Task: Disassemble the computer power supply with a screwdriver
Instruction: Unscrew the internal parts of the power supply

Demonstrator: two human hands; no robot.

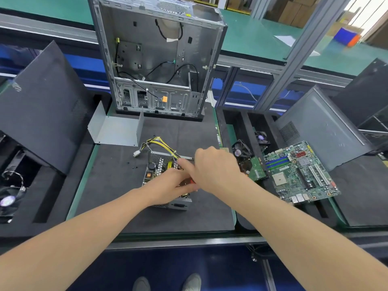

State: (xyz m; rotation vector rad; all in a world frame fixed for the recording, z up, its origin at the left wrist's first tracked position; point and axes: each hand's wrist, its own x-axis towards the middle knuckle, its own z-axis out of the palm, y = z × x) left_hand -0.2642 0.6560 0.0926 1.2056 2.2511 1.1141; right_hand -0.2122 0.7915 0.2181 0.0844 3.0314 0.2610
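The opened power supply (156,168) lies on the dark mat (117,175), its circuit board bare, with a yellow and black cable bundle (161,143) coming out of its far end. Its grey metal cover (116,131) stands apart on the mat behind it. My left hand (170,186) lies over the near part of the supply. My right hand (212,166) reaches across above it, fingers curled, and a bit of red screwdriver handle (191,181) shows beneath it. The tool's tip is hidden between my hands.
An empty computer case (159,57) stands upright at the back of the mat. To the right lie a green motherboard (300,173), a smaller board (257,170) and black fans (241,149). Dark case panels (44,110) lean at both sides. Small screws (134,167) lie left of the supply.
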